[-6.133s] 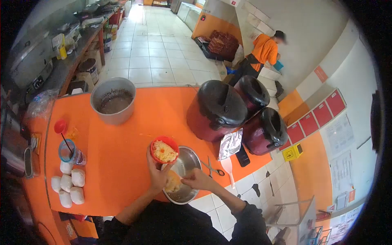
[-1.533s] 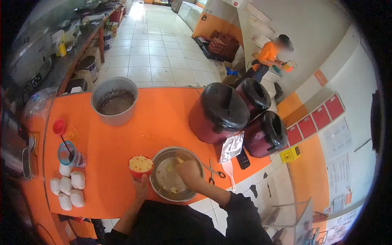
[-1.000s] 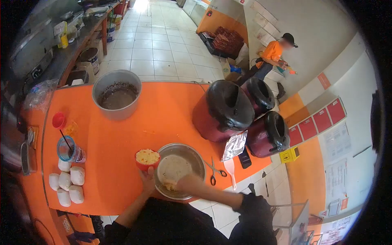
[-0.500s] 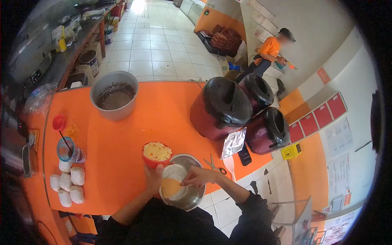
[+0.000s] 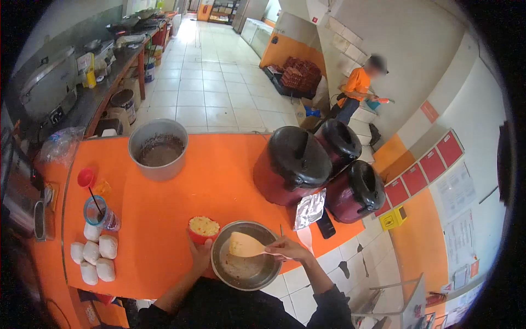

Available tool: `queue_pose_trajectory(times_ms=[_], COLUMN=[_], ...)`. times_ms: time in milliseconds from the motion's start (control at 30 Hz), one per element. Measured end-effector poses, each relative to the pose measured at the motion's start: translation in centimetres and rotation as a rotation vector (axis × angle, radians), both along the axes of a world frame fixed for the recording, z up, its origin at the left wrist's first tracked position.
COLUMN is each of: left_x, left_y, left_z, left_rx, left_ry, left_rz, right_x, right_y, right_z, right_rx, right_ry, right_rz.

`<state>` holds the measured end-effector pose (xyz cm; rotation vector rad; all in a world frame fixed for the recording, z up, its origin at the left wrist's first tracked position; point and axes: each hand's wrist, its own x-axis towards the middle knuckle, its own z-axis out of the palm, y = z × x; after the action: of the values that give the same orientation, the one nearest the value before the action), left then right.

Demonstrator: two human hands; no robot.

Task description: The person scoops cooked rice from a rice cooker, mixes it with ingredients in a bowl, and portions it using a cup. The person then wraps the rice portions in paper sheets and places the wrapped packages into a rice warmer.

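Tbl [image 5: 137,214] plain orange; near bowl [image 5: 244,272] silver, cup [image 5: 199,238] red w/ yel. food [image 5: 204,225], spatula [image 5: 245,245] cream; right pots [image 5: 271,180] maroon w/ blk lids [image 5: 300,148]; far flr [image 5: 219,85] wht, grid-tiled.

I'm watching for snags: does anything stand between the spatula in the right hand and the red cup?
Only the left rim of the metal bowl lies between the spatula in the right hand and the red cup; nothing else visible does.
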<state>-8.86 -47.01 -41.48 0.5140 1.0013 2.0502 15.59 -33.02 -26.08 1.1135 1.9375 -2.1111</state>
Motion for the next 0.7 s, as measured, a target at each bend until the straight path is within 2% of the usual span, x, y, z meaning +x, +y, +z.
queue_pose_trajectory(times_ms=[67, 167, 267, 300, 367, 467, 567, 700], left_x=[0.0, -0.5, -0.6, -0.6, -0.4, -0.4, -0.5, -0.4], left_y=[0.5, 0.6, 0.7, 0.5, -0.3, -1.6, -2.4, -2.2], left_z=[0.9, 4.0, 5.8, 7.5, 10.9, 13.1, 12.6, 9.9], left_rx=[0.085, 0.148, 0.195, 0.201, 0.213, 0.198, 0.209, 0.254], left_ry=[0.111, 0.316, 0.527, 0.583, 0.696, 0.892, 0.874, 0.863], left_rz=[-0.007, -0.076, -0.086, -0.096, -0.109, -0.039, -0.067, -0.035], right_x=[0.4, -0.4, -2.5, -3.1, -4.5, -6.4, -6.9, -5.5], right_y=[-0.7, -2.1, -5.5, -6.6, -10.5, -15.0, -16.5, -16.2], right_z=[2.3, 5.7, 6.1, 6.1, 5.6, 6.3, 5.0, 4.1], right_rx=[0.059, 0.347, 1.082, 1.495, 1.554, 1.659, 1.474, 1.435], right_ry=[0.024, -0.010, 0.055, -0.083, -0.379, -0.197, -0.272, -0.366], right_rz=[-0.096, -0.169, -0.222, -0.059, 0.217, 0.270, 0.267, 0.270])
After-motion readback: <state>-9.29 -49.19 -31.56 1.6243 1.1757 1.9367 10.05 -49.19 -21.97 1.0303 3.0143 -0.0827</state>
